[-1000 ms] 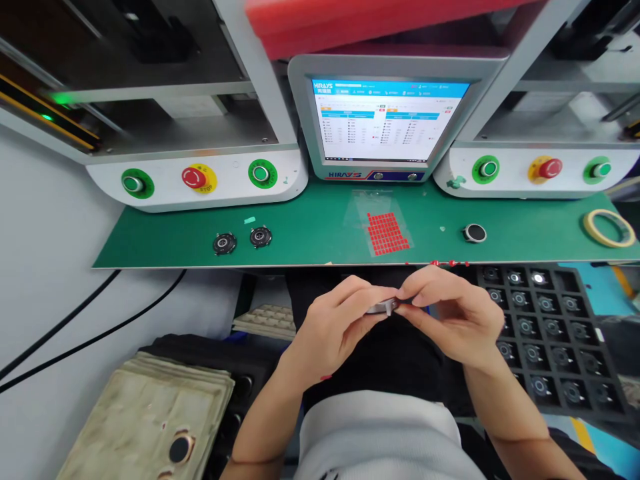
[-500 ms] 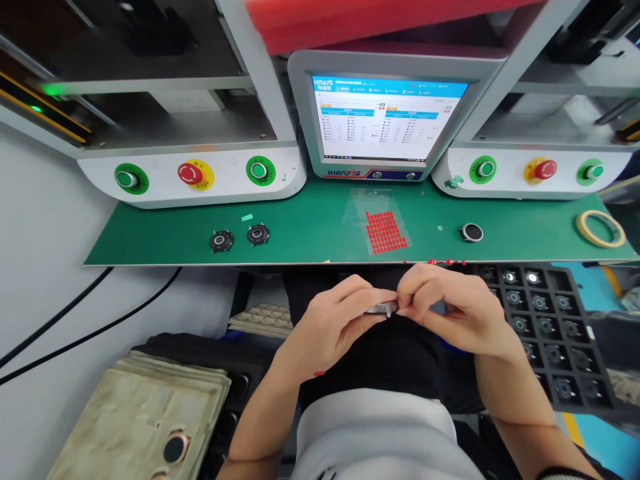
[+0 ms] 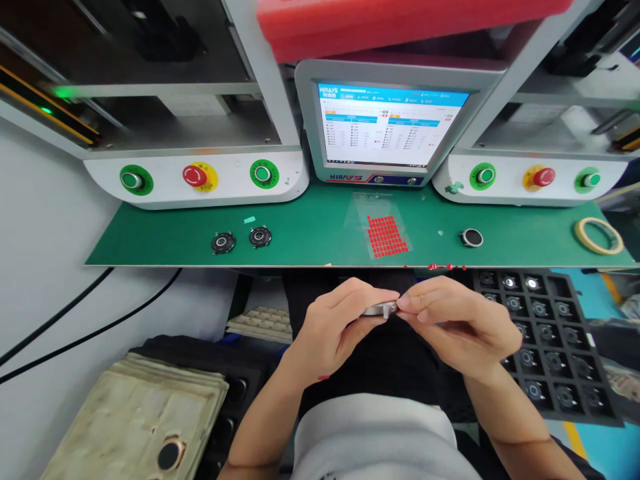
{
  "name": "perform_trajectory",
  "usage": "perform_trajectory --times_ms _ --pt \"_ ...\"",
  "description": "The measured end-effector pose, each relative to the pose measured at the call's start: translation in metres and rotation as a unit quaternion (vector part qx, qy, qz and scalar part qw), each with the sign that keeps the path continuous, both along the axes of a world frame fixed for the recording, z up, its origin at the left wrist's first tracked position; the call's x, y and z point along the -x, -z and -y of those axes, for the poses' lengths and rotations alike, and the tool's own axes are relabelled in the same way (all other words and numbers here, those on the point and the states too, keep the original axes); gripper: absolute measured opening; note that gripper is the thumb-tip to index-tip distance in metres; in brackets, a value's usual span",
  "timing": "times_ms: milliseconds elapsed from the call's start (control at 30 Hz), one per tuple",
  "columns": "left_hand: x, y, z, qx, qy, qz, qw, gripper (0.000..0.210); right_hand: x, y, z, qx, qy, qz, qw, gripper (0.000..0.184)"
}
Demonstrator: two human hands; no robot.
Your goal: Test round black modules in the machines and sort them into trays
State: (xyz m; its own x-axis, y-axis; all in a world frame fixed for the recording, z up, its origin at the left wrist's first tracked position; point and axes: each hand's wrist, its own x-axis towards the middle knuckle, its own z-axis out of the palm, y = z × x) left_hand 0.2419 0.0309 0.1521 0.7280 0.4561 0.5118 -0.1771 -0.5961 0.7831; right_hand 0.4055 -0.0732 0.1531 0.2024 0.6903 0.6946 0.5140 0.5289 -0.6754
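Note:
A silver watch case (image 3: 379, 310), seen edge-on, is held above my lap, just below the table's front edge. My left hand (image 3: 334, 323) grips it between thumb and fingers from the left. The fingertips of my right hand (image 3: 457, 320) pinch at its right end; whether anything small sits between them is hidden. On the green table (image 3: 310, 227) beyond lie a sheet of small red stickers (image 3: 387, 237), two black watch back covers (image 3: 223, 243) on the left and a silver round watch (image 3: 471, 237) on the right.
A black compartment tray (image 3: 547, 333) with watch parts stands at my right. Pale stacked trays (image 3: 135, 413) at lower left carry a gold watch (image 3: 171, 454). Behind the table are a monitor (image 3: 390, 127) and machine panels with buttons. A tape roll (image 3: 599, 236) lies far right.
My right hand has turned, its fingers now straighter and closer together at the case's end. My left hand keeps its hold on the watch case. The view has shifted slightly.

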Motion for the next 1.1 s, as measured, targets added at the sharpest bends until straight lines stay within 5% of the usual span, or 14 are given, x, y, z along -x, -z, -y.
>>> perform_trajectory --times_ms 333,533,767,967,1100 --pt "-0.002 -0.005 -0.004 -0.020 -0.001 -0.006 1.000 0.024 -0.002 -0.014 0.002 0.016 0.020 0.111 0.993 0.026" --pt "-0.009 0.001 0.010 -0.055 -0.097 -0.011 0.994 0.023 0.010 -0.006 -0.003 0.002 0.127 0.135 0.983 0.029" --pt "-0.022 0.008 0.015 -0.063 -0.189 -0.013 0.980 0.019 0.010 0.000 -0.006 0.008 0.139 0.121 0.983 0.030" --pt "-0.032 0.022 -0.009 -0.004 -0.342 0.011 0.940 0.018 0.026 0.007 0.000 0.085 0.042 -0.091 0.991 0.028" --pt "-0.035 0.025 -0.011 -0.031 -0.328 0.009 0.944 0.017 0.040 0.005 -0.008 0.194 -0.031 -0.283 0.939 0.029"
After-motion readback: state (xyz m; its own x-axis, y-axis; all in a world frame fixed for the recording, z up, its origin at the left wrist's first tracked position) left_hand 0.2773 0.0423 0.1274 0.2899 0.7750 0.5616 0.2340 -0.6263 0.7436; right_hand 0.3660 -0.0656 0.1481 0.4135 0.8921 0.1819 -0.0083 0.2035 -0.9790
